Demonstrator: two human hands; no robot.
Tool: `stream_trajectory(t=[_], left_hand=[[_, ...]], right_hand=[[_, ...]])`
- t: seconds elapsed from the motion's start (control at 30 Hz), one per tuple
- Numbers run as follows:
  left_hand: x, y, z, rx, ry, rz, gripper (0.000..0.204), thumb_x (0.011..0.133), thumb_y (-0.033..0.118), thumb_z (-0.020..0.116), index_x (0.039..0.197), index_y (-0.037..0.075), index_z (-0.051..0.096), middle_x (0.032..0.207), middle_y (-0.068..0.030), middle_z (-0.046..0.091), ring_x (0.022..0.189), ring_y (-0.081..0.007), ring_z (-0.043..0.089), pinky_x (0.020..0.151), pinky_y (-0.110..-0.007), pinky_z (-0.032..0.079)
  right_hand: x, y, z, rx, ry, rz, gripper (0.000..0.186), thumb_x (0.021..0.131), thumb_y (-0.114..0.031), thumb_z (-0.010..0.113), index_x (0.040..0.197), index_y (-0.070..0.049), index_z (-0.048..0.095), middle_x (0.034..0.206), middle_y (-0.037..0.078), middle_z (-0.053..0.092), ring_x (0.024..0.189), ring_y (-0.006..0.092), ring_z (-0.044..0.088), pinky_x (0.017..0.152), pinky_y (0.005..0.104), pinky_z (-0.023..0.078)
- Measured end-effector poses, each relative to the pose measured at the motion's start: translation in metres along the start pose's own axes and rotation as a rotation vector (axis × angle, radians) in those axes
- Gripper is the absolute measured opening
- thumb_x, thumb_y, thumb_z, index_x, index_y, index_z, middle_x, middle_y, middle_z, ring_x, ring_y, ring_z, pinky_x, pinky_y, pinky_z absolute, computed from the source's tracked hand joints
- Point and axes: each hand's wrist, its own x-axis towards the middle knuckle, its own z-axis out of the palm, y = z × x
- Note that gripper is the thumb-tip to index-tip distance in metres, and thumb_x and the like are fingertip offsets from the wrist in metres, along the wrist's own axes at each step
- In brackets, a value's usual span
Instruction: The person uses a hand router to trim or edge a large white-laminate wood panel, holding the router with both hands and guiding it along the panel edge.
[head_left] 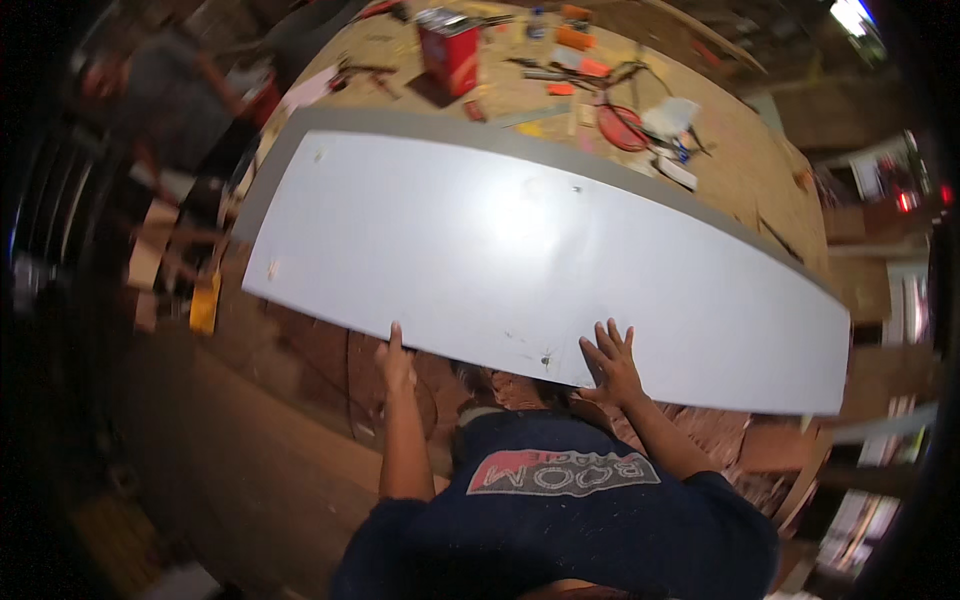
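A long, glossy white panel [450, 240] lies at a slant across the worktable, with small marks or holes near its edges. Below its far edge shows a grey sheet [400, 122]. My left hand [397, 368] holds the panel's near edge, one digit pointing up over the rim and the other fingers curled, partly hidden. Further right, my right hand [613, 362] rests on the white surface close to the same edge, its fingers spread apart.
On the wooden worktable [750, 170] stand a red can [448, 55] and a red round dish [622, 128], among scattered tools and orange pieces. Another person [180, 95] is at the left, near a yellow object [204, 303]. Reddish-brown material lies below the panel's near edge.
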Motion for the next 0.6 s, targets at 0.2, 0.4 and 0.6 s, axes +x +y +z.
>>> stream_trajectory(t=[0.2,0.4,0.6], left_hand=[[0.021,-0.002,-0.007,0.316,-0.056,-0.064,0.065,0.104,0.039,0.073,0.143,-0.009,0.055,0.135,-0.0175,0.062,0.119,-0.0282,0.064,0.103,-0.042,0.055],[0.029,0.002,-0.011,0.477,-0.177,0.030,0.068,0.101,0.045,0.075,0.141,-0.006,0.057,0.130,-0.0158,0.066,0.108,-0.0263,0.068,0.090,-0.042,0.062],[0.041,-0.032,-0.036,0.331,-0.274,-0.050,0.064,0.102,0.030,0.075,0.144,-0.010,0.049,0.143,-0.0219,0.056,0.124,-0.0358,0.061,0.103,-0.053,0.058]], right_hand=[[-0.011,-0.002,0.001,0.068,0.108,0.097,0.098,0.065,-0.041,0.091,0.153,-0.016,0.057,0.165,0.018,0.045,0.160,0.0379,0.031,0.127,0.0738,0.007],[-0.017,-0.019,0.005,0.100,0.134,0.155,0.095,0.068,-0.031,0.091,0.154,-0.015,0.054,0.166,0.017,0.044,0.159,0.0366,0.033,0.129,0.0689,0.011],[-0.059,-0.021,0.019,0.056,0.199,0.136,0.062,0.086,-0.020,0.081,0.146,-0.014,0.062,0.162,0.014,0.050,0.157,0.0324,0.038,0.130,0.0582,0.024]])
